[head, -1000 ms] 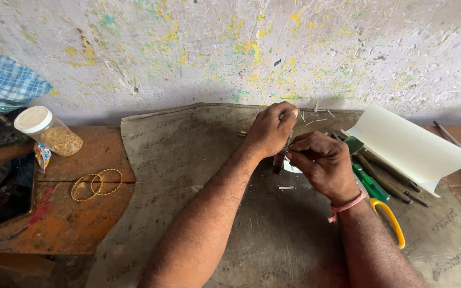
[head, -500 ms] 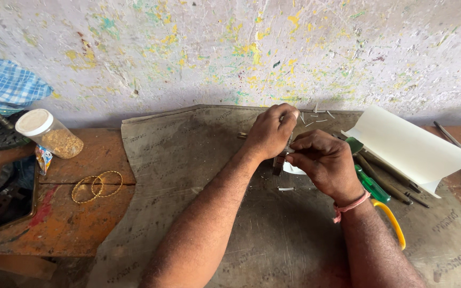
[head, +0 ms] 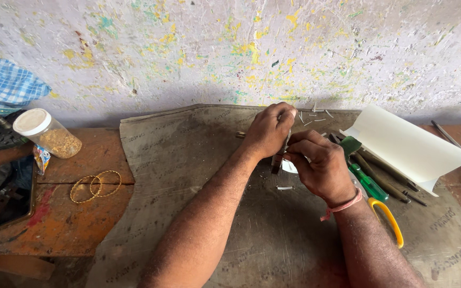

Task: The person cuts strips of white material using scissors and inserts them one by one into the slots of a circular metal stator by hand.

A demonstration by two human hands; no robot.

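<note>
My left hand (head: 269, 129) and my right hand (head: 318, 165) meet over a brown fibre board (head: 188, 160) on the bench. Between the fingertips of both hands is a small dark narrow piece (head: 277, 161) that hangs down; its exact shape is hidden by the fingers. A small white round thing (head: 289, 168) lies on the board just under my right hand. Short white slivers (head: 316, 114) are scattered on the board beyond my hands, and one more sliver (head: 284, 188) lies nearer me.
A curled white sheet (head: 409, 146) lies at the right over a green-handled screwdriver (head: 368, 182), thin dark tools and yellow-handled scissors (head: 388, 218). At the left are two gold bangles (head: 95, 185), a lidded jar (head: 46, 133), a phone (head: 12, 192) and a blue checked cloth (head: 4, 85). A paint-flecked wall stands behind.
My hands stay joined at the same spot on the board; the fingers have shifted only slightly. Nothing else has moved.
</note>
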